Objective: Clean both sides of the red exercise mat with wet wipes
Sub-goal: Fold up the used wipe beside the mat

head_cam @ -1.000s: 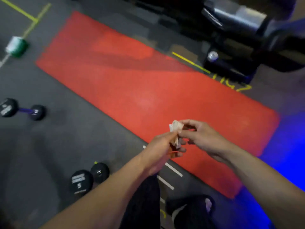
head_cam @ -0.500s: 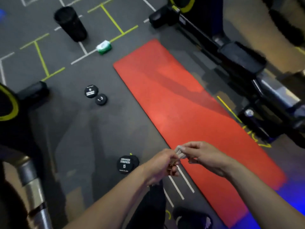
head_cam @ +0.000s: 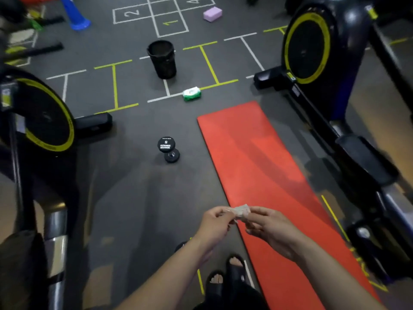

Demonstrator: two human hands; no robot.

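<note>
I stood at the near end of the red exercise mat (head_cam: pixel 263 166), which lay flat on the dark floor (head_cam: pixel 134 198), running away from me to the right. My left hand (head_cam: pixel 215 224) and right hand (head_cam: pixel 268 227) each had a grip pinching one crumpled wet wipe (head_cam: pixel 241 211) between them. To wipe well, I judged I should spread it flat first. The mat looked smooth and foam-like; the wipe pack (head_cam: pixel 191 93) sat far off, near a ribbed black bin (head_cam: pixel 162 59).
</note>
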